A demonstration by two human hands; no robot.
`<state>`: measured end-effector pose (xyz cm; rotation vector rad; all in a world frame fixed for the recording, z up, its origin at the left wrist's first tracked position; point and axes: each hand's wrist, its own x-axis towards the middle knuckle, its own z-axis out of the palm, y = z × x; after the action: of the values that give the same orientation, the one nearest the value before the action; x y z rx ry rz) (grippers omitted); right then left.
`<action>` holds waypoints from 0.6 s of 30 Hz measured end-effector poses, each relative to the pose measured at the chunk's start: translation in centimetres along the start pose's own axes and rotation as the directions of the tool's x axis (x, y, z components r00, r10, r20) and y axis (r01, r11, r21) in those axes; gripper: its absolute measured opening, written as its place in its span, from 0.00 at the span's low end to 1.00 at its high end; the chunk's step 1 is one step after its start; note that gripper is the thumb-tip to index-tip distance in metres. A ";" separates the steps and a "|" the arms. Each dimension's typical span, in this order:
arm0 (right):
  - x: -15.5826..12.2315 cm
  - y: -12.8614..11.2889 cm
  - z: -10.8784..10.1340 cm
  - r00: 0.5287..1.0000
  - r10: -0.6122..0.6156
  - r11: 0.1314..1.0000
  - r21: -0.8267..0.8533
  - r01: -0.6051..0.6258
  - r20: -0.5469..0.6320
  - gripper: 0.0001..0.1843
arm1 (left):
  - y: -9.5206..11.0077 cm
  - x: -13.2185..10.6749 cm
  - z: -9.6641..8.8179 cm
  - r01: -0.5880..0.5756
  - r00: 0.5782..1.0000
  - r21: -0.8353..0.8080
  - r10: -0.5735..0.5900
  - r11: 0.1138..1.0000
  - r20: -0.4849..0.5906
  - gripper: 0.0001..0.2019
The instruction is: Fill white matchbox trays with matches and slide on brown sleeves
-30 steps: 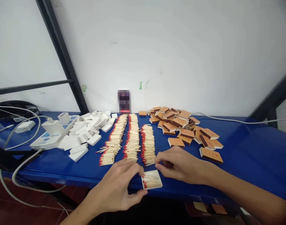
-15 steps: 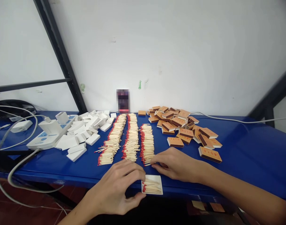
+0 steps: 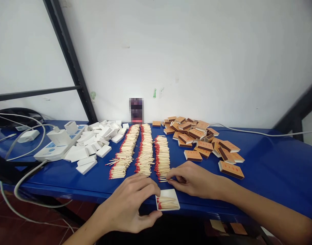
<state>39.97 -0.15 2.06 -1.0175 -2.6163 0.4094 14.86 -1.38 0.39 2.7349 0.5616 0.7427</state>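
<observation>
My left hand [image 3: 131, 202] grips the left end of a white matchbox tray [image 3: 180, 204] between thumb and fingers, at the table's front edge. Inside the tray lies a small layer of red-tipped matches [image 3: 168, 203], heads to the left. My right hand [image 3: 190, 179] is closed in a pinch on the tail ends of matches [image 3: 163, 178] at the near end of the rightmost match row [image 3: 162, 154]. Two longer rows, a middle one [image 3: 145, 149] and a left one [image 3: 129, 144], lie beside it with red heads to the left.
White tray pieces [image 3: 99, 136] are heaped at left, beside a power strip [image 3: 52, 149] with chargers and cables. Orange matchbox sleeves [image 3: 194, 132] pile up at right on the blue table [image 3: 268, 170]. A pixelated dark object [image 3: 136, 110] leans on the wall.
The whole view has shifted slightly, so everything sits a little further right. The tray in my left hand has tilted a little. My right hand stays at the near end of the right row.
</observation>
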 end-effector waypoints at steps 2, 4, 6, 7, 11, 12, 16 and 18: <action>0.0 0.0 0.0 1.000 0.018 0.999 0.029 -0.019 0.002 0.10 | 0.0 0.0 0.0 0.010 1.000 0.006 -0.010 1.000 0.009 0.13; 0.0 -0.1 0.1 0.998 0.065 0.997 0.052 -0.065 0.008 0.09 | 0.0 0.0 0.0 0.018 1.000 0.011 -0.018 1.000 0.020 0.13; 0.1 -0.3 0.1 0.992 0.122 0.990 0.068 -0.122 0.008 0.08 | 0.0 0.0 0.0 0.023 0.999 0.015 -0.023 1.000 0.027 0.12; 0.1 -0.4 0.1 0.989 0.145 0.987 0.076 -0.145 0.008 0.08 | 0.0 0.1 0.0 0.027 0.999 0.017 -0.027 0.999 0.029 0.12; 0.2 -0.7 0.0 0.984 0.179 0.981 0.077 -0.179 0.017 0.07 | 0.0 0.2 0.0 0.055 0.998 0.025 -0.056 0.998 0.025 0.12; 0.2 -0.6 0.0 0.983 0.184 0.980 0.074 -0.185 0.025 0.06 | 0.0 0.2 0.0 0.065 0.998 0.026 -0.066 0.998 0.021 0.12; -0.2 -0.2 0.1 0.976 0.206 0.975 0.070 -0.210 0.065 0.03 | 0.1 0.1 0.0 0.089 0.996 0.021 -0.089 0.996 0.010 0.13; -0.4 0.1 0.1 0.976 0.205 0.977 0.053 -0.209 0.073 0.02 | 0.0 0.1 0.0 0.088 0.996 0.017 -0.088 0.996 0.014 0.14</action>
<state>40.24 -0.37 1.90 -1.2820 -2.5470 0.5767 14.98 -1.38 0.43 2.7085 0.6835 0.6995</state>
